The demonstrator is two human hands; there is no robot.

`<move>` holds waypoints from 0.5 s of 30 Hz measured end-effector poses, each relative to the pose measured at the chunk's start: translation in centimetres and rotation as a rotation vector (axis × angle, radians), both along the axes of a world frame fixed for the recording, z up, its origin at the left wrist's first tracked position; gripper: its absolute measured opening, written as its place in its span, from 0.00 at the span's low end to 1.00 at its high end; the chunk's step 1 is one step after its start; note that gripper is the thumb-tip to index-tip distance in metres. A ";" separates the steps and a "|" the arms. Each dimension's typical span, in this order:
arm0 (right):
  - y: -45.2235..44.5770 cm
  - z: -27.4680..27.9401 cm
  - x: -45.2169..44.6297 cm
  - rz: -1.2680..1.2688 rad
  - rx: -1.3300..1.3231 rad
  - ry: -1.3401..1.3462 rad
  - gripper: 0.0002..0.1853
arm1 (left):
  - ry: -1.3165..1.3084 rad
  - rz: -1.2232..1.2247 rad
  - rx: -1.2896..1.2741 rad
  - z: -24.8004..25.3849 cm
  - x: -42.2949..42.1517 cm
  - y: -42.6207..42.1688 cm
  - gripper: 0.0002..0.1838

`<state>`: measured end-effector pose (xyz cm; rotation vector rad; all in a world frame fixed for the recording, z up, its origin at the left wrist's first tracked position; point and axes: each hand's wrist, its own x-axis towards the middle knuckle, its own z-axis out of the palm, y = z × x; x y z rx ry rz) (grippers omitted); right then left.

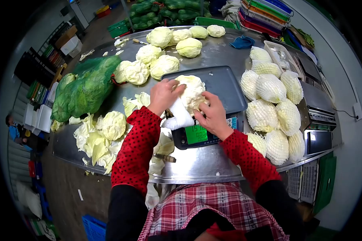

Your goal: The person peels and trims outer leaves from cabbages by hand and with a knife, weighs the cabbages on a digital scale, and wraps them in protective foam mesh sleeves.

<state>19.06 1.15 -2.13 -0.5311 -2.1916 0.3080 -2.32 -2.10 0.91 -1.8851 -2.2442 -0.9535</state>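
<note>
A peeled cabbage (193,89) sits over the dark tray of a digital scale (227,74), whose green display is lit below it. My left hand (163,96) is at the cabbage's left side, its fingers curled at the top of a white foam net sleeve (178,115). The sleeve hangs bunched between that hand and the scale's display. On the cabbage's lower right, my right hand (214,115) grips with bent fingers. A wooden-handled knife (165,158) lies near the table's front edge, its blade hidden among leaves.
Net-wrapped cabbages (270,88) are piled on the right, near a white basket (283,58). Bare cabbages (165,66) lie at the back. Left are a green mesh sack (86,88) and loose leaves (94,140). A blue cloth (242,41) rests at the far edge.
</note>
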 end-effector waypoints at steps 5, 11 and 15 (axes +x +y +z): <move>-0.5 -2.9 0.7 -0.239 -0.246 0.242 0.11 | -0.049 -0.056 0.094 -0.8 -0.6 0.1 0.23; -1.4 -1.1 0.0 -0.129 -0.518 0.235 0.07 | 0.370 0.024 -0.114 1.9 3.9 0.7 0.47; 0.3 -2.3 1.7 -0.220 -0.610 0.258 0.08 | 0.233 0.048 -0.271 2.6 2.6 -0.1 0.49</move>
